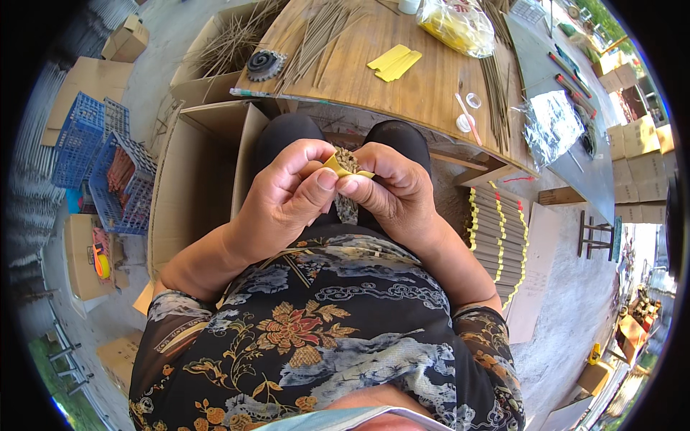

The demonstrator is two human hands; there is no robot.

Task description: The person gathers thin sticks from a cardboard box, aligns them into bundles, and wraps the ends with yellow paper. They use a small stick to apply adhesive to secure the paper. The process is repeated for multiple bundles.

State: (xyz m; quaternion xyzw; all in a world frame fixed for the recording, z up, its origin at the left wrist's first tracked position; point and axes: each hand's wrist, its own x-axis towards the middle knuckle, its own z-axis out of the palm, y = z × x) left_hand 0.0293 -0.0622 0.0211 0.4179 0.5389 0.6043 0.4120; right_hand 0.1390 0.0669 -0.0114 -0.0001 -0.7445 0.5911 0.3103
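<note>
In front of my body, a bundle of thin brown sticks (346, 157) stands with its ends pointing up at me. A yellow paper strip (338, 167) lies around its near side. My left hand (293, 185) pinches the strip and bundle from the left, thumb pressed on the paper. From the right, my right hand (394, 185) grips the same bundle, its thumb next to the left one. Most of the bundle's length is hidden behind my hands. Beyond them, a small stack of yellow paper strips (394, 63) lies on the wooden table (374, 36).
Loose brown sticks (322, 39) and a plastic bag with yellow contents (456, 27) lie on the table. An open cardboard box (194, 172) stands left of my legs. Yellow-banded bundles (497, 241) lie at the right. Blue crates (77, 136) stand far left.
</note>
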